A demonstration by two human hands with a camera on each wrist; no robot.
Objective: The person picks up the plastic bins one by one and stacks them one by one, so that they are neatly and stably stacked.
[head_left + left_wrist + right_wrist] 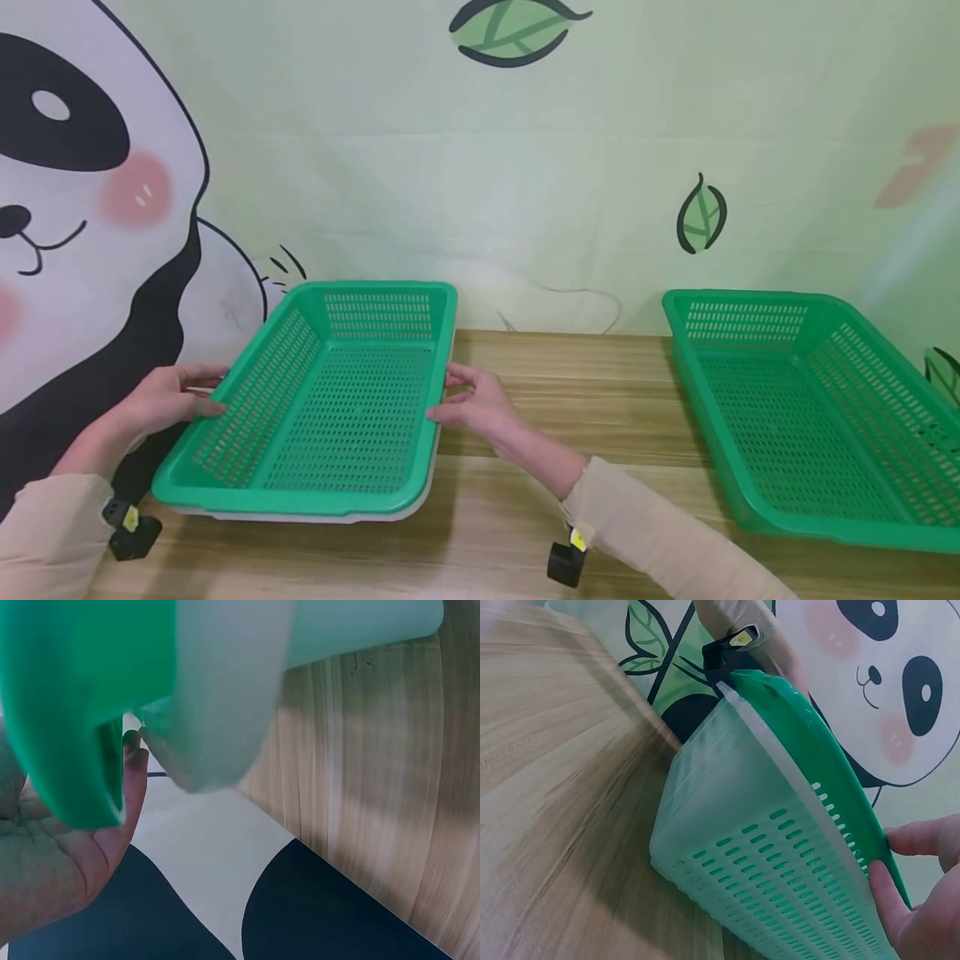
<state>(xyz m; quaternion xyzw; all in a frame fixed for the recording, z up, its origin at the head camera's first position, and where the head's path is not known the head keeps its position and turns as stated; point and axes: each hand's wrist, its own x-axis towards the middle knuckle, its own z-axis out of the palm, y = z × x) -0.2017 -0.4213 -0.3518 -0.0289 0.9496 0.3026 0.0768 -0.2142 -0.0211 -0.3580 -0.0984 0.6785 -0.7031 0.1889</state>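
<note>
A green plastic basket (352, 417) with slotted walls sits nested in a whitish translucent basket (735, 795) on the left of the table. In the right wrist view the green rim stands a little above the whitish one. My left hand (168, 400) grips the green basket's left rim, thumb on top and fingers under the edge. At the opposite side, my right hand (476, 408) pinches the right rim between thumb and fingers. The left wrist view shows the green rim crossing the palm of that hand.
Another green basket (817, 450) stands on the right side of the wooden table (562, 375). Behind the table hangs a pale green backdrop (562, 192) with a panda and leaves printed on it. Small black cameras are strapped at both wrists.
</note>
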